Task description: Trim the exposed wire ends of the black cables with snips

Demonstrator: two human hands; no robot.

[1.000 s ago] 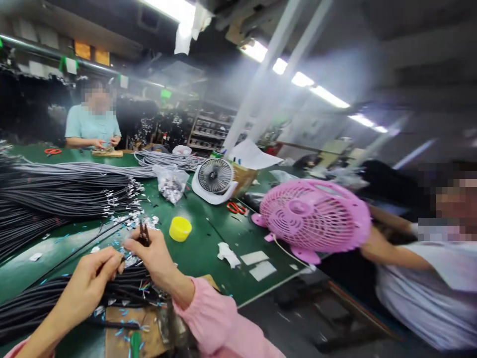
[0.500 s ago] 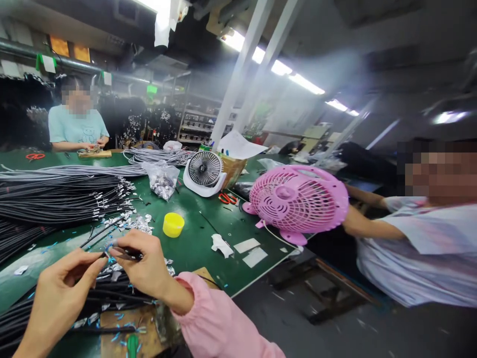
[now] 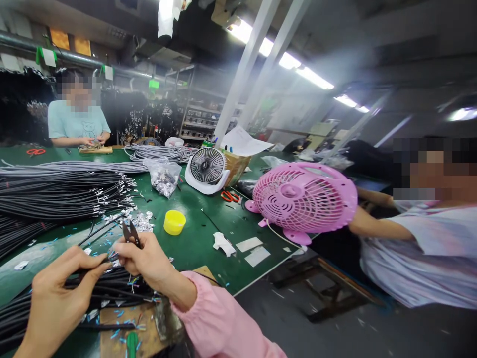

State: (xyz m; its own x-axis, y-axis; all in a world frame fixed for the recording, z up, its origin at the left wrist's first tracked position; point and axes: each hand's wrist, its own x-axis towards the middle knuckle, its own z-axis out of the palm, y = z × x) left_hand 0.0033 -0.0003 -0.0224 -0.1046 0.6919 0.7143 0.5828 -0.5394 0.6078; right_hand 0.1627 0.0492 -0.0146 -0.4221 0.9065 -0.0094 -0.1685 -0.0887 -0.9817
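Between thumb and fingers, my left hand pinches the dark end of a black cable. My right hand is close beside it, closed around small thread snips with their dark blades pointing up and apart. Its thumb and fingertips are near the cable end, and whether they touch the wires is hidden. Under both hands lies a bundle of black cables, with small blue scraps and foil bits about. Below is a wooden board with a green handle on it.
Black cables fill the left of the green table. A yellow tub, a bag of parts, a small white fan and red-handled scissors stand beyond. A person at right holds a pink fan; another works far left.
The snips in my right hand have swung from lying low along the fingers to pointing upward. My left hand keeps its pinch on the cable, and the view has shifted slightly.
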